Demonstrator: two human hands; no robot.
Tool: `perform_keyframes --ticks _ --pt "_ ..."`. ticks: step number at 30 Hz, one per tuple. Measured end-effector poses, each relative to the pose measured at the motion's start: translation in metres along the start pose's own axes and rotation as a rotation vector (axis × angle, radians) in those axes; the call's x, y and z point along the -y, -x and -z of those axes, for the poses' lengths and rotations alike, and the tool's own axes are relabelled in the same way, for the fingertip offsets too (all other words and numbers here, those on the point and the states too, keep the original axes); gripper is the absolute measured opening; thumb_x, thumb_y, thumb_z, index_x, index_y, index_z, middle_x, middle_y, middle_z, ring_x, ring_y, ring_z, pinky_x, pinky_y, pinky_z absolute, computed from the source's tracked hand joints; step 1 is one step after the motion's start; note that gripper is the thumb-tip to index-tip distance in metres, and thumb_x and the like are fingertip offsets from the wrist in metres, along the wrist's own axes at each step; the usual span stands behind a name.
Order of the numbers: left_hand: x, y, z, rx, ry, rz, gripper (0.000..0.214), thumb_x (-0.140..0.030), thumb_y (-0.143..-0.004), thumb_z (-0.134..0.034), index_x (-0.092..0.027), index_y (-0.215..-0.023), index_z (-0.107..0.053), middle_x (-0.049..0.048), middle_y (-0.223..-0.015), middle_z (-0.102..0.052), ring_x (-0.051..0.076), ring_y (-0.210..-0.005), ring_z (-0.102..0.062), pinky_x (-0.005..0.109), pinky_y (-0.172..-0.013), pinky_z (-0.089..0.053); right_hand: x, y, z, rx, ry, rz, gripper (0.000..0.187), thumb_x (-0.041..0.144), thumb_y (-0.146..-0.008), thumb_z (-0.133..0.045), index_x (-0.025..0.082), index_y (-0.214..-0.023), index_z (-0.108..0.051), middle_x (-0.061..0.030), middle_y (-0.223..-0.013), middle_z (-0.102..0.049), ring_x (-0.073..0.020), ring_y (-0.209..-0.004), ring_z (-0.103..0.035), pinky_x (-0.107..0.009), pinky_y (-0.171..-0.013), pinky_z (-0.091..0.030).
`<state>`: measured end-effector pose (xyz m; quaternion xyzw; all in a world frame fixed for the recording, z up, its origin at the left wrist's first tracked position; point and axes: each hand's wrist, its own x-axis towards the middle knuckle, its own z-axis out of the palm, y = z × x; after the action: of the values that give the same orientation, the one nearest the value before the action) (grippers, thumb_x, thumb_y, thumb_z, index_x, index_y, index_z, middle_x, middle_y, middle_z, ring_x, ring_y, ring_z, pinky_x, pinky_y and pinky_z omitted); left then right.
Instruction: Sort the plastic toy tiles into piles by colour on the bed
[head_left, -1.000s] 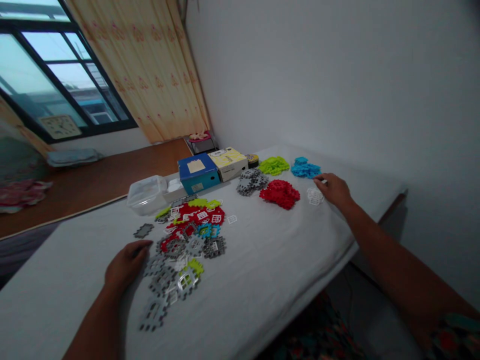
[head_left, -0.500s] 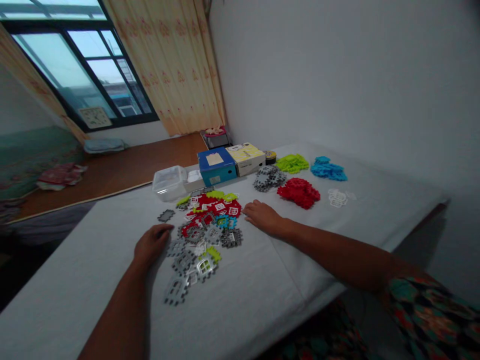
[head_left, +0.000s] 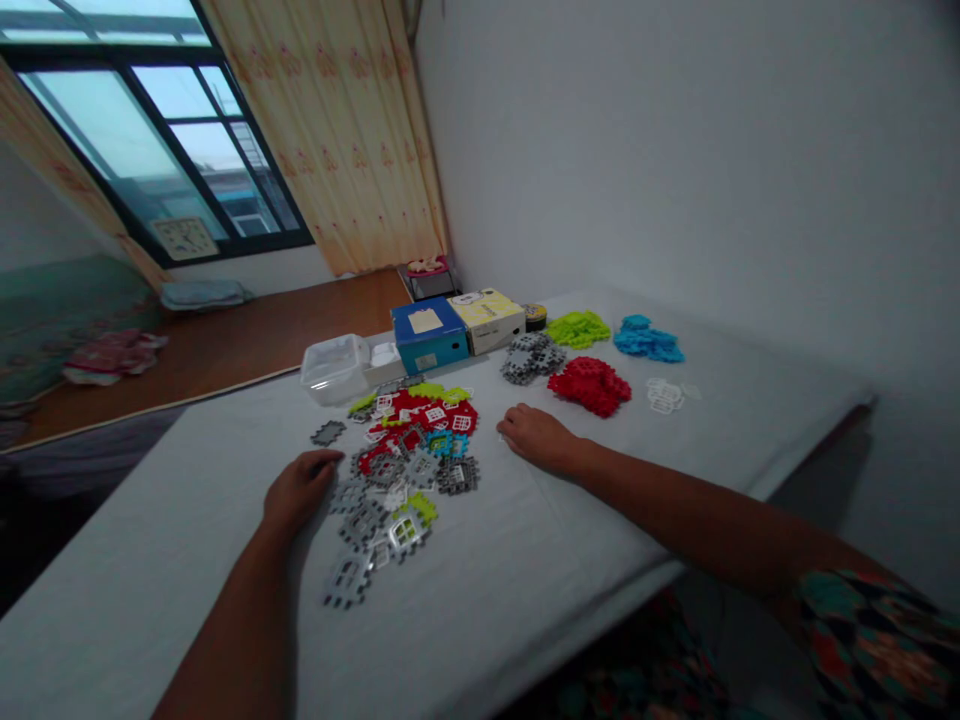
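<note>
A mixed heap of flat plastic building tiles (head_left: 420, 410) in red, grey, green, blue and white lies between my hands. Left of it my left hand (head_left: 298, 490) rests on the cloth, loosely bent, with no piece visible in it. A single grey tile (head_left: 328, 433) lies just beyond its fingertips. My right hand (head_left: 536, 436) is on the other side of the heap, apart from it, fingers pinched together. A sliver of white at its fingertips looks like a small white piece (head_left: 501, 436), mostly hidden. Grey window tiles (head_left: 349, 580) trail toward me.
Sorted piles stand at the right: grey (head_left: 532, 358), red (head_left: 591, 386), green (head_left: 577, 329), blue (head_left: 648, 339), and white window pieces (head_left: 665, 396). Behind the heap are a clear plastic box (head_left: 335, 370), a blue box (head_left: 429, 335) and a yellow box (head_left: 487, 320). The table's cloth (head_left: 555, 600) drops at the front edge.
My right hand has moved a little to the right, away from the heap, fingers bent in. My left hand stays at about the same place. The view has shifted slightly.
</note>
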<state>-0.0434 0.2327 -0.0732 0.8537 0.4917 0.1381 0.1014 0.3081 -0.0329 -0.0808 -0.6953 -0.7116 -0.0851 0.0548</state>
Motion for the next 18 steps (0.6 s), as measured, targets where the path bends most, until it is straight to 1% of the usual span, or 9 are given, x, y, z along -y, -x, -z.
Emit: perform_keyframes --ticks 3,6,9,12,13,14,16,18 --pt "0.001 -0.001 0.000 -0.007 0.005 0.002 0.037 -0.036 -0.085 -0.050 -0.025 -0.110 -0.075 0.0046 -0.121 -0.073 0.025 -0.109 -0.068 0.031 -0.086 -0.054 -0.003 0.004 -0.002 -0.008 -0.050 0.016 0.023 0.031 -0.097 -0.057 0.015 -0.110 -0.067 -0.0136 -0.110 -0.063 -0.0239 -0.103 -0.055 -0.034 -0.088 -0.045" --pt "0.002 -0.004 -0.001 -0.022 0.008 0.001 0.036 -0.037 -0.085 -0.051 -0.026 -0.108 -0.076 0.0035 -0.119 -0.074 0.025 -0.108 -0.068 0.030 -0.086 -0.054 -0.001 0.004 -0.001 0.000 -0.018 0.009 0.021 0.027 -0.098 -0.054 0.013 -0.107 -0.067 -0.0143 -0.105 -0.065 -0.0241 -0.101 -0.057 -0.033 -0.086 -0.045" --pt "0.005 -0.005 -0.002 -0.025 0.012 -0.007 0.035 -0.036 -0.085 -0.052 -0.026 -0.107 -0.077 0.0036 -0.119 -0.074 0.025 -0.107 -0.069 0.031 -0.088 -0.054 0.002 0.004 0.007 0.018 0.000 -0.037 0.021 0.019 -0.099 -0.048 0.013 -0.104 -0.067 -0.0145 -0.101 -0.067 -0.0233 -0.099 -0.060 -0.031 -0.083 -0.045" --pt "0.007 -0.007 -0.003 -0.016 0.015 -0.014 0.037 -0.037 -0.086 -0.050 -0.025 -0.109 -0.076 0.0053 -0.122 -0.073 0.026 -0.108 -0.068 0.033 -0.089 -0.054 -0.002 0.011 0.019 0.029 -0.111 -0.111 0.023 0.022 -0.098 -0.048 0.015 -0.103 -0.069 -0.0117 -0.097 -0.071 -0.0211 -0.090 -0.063 -0.029 -0.077 -0.045" --pt "0.008 -0.007 -0.003 -0.014 0.016 -0.013 0.038 -0.037 -0.086 -0.050 -0.024 -0.110 -0.076 0.0055 -0.122 -0.073 0.026 -0.108 -0.068 0.033 -0.090 -0.054 -0.007 0.017 0.023 -0.002 -0.166 -0.132 0.023 0.024 -0.098 -0.048 0.017 -0.103 -0.070 -0.0105 -0.097 -0.072 -0.0203 -0.087 -0.064 -0.028 -0.076 -0.045" --pt "0.008 -0.007 -0.003 -0.014 0.019 -0.013 0.038 -0.037 -0.086 -0.050 -0.025 -0.110 -0.076 0.0053 -0.122 -0.073 0.026 -0.108 -0.068 0.033 -0.090 -0.054 -0.014 0.024 0.028 -0.063 -0.218 -0.155 0.024 0.025 -0.098 -0.048 0.017 -0.103 -0.070 -0.0094 -0.097 -0.073 -0.0195 -0.086 -0.065 -0.028 -0.076 -0.045" --pt "0.009 -0.007 -0.003 -0.016 0.026 -0.018 0.037 -0.036 -0.086 -0.050 -0.025 -0.108 -0.076 0.0046 -0.120 -0.073 0.026 -0.108 -0.069 0.033 -0.090 -0.054 -0.037 0.046 0.037 -0.244 -0.294 -0.224 0.025 0.027 -0.097 -0.048 0.018 -0.102 -0.071 -0.0085 -0.099 -0.073 -0.0189 -0.088 -0.065 -0.028 -0.079 -0.046" --pt "0.010 -0.008 -0.003 -0.019 0.030 -0.022 0.037 -0.037 -0.086 -0.049 -0.026 -0.108 -0.077 0.0046 -0.120 -0.074 0.026 -0.107 -0.069 0.034 -0.089 -0.054 -0.070 0.074 0.043 -0.443 -0.301 -0.356 0.027 0.028 -0.095 -0.048 0.018 -0.100 -0.072 -0.0093 -0.100 -0.073 -0.0197 -0.091 -0.065 -0.029 -0.083 -0.047"
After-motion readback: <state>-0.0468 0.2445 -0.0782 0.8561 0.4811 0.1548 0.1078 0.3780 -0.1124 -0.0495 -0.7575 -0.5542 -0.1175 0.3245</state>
